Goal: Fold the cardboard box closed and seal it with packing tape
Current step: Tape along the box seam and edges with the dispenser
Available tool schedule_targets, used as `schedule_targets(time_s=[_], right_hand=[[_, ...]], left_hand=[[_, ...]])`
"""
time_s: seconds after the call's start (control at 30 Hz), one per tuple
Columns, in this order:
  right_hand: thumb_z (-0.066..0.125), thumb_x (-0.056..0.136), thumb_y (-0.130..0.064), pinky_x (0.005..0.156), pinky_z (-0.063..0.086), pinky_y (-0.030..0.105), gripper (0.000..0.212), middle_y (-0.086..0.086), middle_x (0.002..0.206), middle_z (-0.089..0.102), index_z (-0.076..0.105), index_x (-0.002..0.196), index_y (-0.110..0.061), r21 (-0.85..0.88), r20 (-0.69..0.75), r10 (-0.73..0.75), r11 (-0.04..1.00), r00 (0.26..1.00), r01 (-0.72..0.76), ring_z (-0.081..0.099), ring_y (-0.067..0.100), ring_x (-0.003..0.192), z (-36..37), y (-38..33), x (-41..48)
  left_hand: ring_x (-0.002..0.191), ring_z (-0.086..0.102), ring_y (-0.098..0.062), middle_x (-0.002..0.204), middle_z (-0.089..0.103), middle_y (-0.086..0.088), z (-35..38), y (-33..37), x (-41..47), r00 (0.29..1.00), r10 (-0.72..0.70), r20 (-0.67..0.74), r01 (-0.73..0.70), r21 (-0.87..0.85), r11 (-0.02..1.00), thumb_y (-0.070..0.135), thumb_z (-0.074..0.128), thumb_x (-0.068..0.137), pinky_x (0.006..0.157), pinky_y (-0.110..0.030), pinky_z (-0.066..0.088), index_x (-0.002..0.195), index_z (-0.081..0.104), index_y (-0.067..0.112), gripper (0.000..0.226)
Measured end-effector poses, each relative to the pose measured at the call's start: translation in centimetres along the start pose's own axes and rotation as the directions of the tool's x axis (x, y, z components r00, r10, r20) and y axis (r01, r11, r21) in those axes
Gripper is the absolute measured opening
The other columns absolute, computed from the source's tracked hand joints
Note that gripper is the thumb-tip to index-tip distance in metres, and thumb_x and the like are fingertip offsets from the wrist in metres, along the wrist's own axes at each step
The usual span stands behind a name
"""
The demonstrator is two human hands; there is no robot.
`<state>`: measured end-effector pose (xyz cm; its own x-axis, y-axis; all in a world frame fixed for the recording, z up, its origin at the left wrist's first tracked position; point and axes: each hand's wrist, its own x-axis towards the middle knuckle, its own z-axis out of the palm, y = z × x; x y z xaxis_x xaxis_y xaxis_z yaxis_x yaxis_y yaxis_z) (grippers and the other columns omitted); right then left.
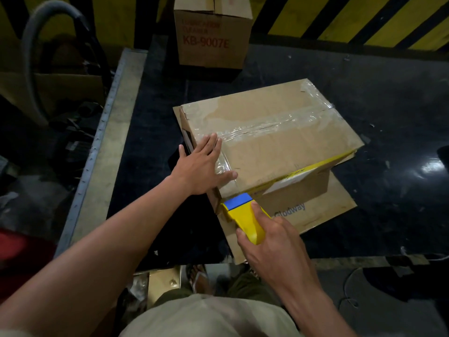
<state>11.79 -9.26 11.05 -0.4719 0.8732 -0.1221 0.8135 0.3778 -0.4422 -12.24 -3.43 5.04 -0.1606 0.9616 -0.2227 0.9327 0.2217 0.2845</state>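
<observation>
Cardboard box [279, 142], flaps shut w/ clear tape over the seam, sits on flat cardboard on the dark tabletop [364, 93]. Looks stiff but dentable, tape slick; steady it by edges. Left hand [201, 164] flat, open on corner; right hand [272, 239] closed round yellow tape dispenser [245, 217].

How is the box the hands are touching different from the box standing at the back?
The near box has shiny clear tape along its top seam; the far box shows none that I can see. The near box rests on a flat sheet of cardboard; the far box stands straight on the dark table. The far box has red lettering; the near box has a yellow strip along one edge. Both are brown cardboard with closed tops.
</observation>
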Motion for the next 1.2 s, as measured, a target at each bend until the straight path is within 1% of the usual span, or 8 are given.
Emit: schedule_targets(time_s=[0.17,0.33,0.43,0.57,0.63,0.77,0.9,1.2], right_hand=[[0.052,0.085,-0.059,0.071,0.039,0.031,0.066,0.002,0.083,0.048,0.035,0.144,-0.037,-0.003,0.011,0.003,1.0,1.0,-0.003,0.055,0.025,0.085,0.9,0.3,0.1],[0.052,0.085,-0.056,0.065,0.03,0.028,0.064,0.001,0.078,0.043,0.037,0.144,-0.034,-0.02,0.006,0.0,1.0,1.0,0.0,0.049,0.024,0.077,0.3,0.1,0.3],[0.048,0.083,-0.057,0.065,0.038,0.031,0.061,0.004,0.077,0.052,0.04,0.138,-0.032,-0.03,0.035,0.051,0.998,0.998,-0.05,0.053,0.025,0.074,0.3,-0.2,1.2],[0.055,0.079,-0.047,0.06,0.042,0.032,0.034,0.01,0.081,0.064,0.06,0.095,-0.018,-0.113,0.194,0.167,0.983,0.967,-0.147,0.061,0.031,0.074,0.8,0.6,2.8],[0.055,0.076,-0.045,0.057,0.043,0.032,0.031,0.009,0.078,0.065,0.061,0.087,-0.016,-0.054,0.221,0.151,0.988,0.963,-0.142,0.064,0.032,0.074,1.4,1.6,2.2],[0.052,0.077,-0.049,0.061,0.048,0.035,0.042,0.007,0.073,0.063,0.062,0.111,-0.026,0.041,0.146,0.063,0.997,0.987,-0.069,0.062,0.031,0.075,-0.2,1.9,2.9],[0.06,0.078,-0.046,0.062,0.046,0.037,0.037,0.005,0.07,0.06,0.064,0.109,-0.026,0.041,0.019,-0.008,0.999,1.0,0.007,0.057,0.03,0.074,-3.1,1.4,3.5],[0.068,0.083,-0.044,0.07,0.036,0.026,0.055,0.006,0.106,0.07,0.058,0.134,-0.027,0.112,-0.165,0.045,0.993,0.985,-0.026,0.059,0.019,0.088,-7.0,3.3,4.1]], left_hand=[[0.153,-0.021,-0.009,0.168,-0.02,0.006,-0.3,0.4,-0.4,0.999,-0.01,0.047,0.009,0.01,1.0,0.1,0.032,0.068,0.119,-0.068,-0.004,0.161,-0.012,0.019,0.131],[0.153,-0.021,-0.01,0.168,-0.021,0.005,-0.3,0.5,-0.3,0.999,-0.01,0.042,0.009,0.009,1.0,0.101,0.031,0.067,0.119,-0.065,-0.004,0.161,-0.012,0.018,0.133],[0.154,-0.019,-0.012,0.169,-0.019,0.003,-0.2,0.6,-0.3,0.999,-0.001,0.033,0.0,0.02,1.0,0.1,0.029,0.068,0.12,-0.063,-0.005,0.162,-0.01,0.017,0.132],[0.155,-0.017,-0.02,0.169,-0.016,-0.008,-0.2,0.6,-0.3,0.999,0.05,-0.004,-0.049,0.146,0.988,0.1,0.019,0.072,0.124,-0.053,-0.011,0.161,-0.01,0.009,0.13],[0.154,-0.017,-0.022,0.168,-0.016,-0.011,0.0,0.3,-0.3,0.996,0.081,-0.025,-0.075,0.176,0.982,0.099,0.015,0.075,0.125,-0.048,-0.009,0.16,-0.011,0.006,0.129],[0.155,-0.017,-0.021,0.168,-0.016,-0.012,0.5,0.1,-0.6,0.994,0.102,-0.038,-0.096,0.14,0.986,0.097,0.016,0.077,0.127,-0.041,-0.006,0.16,-0.011,0.005,0.126],[0.155,-0.017,-0.021,0.168,-0.015,-0.011,0.3,0.0,-0.6,0.993,0.105,-0.054,-0.097,0.145,0.985,0.097,0.015,0.077,0.127,-0.041,-0.005,0.16,-0.008,0.006,0.126],[0.153,-0.019,-0.018,0.167,-0.02,-0.008,-1.1,-0.6,-0.5,0.995,0.095,0.021,-0.096,0.137,0.986,0.098,0.027,0.075,0.124,-0.035,-0.01,0.159,-0.014,0.009,0.13]])
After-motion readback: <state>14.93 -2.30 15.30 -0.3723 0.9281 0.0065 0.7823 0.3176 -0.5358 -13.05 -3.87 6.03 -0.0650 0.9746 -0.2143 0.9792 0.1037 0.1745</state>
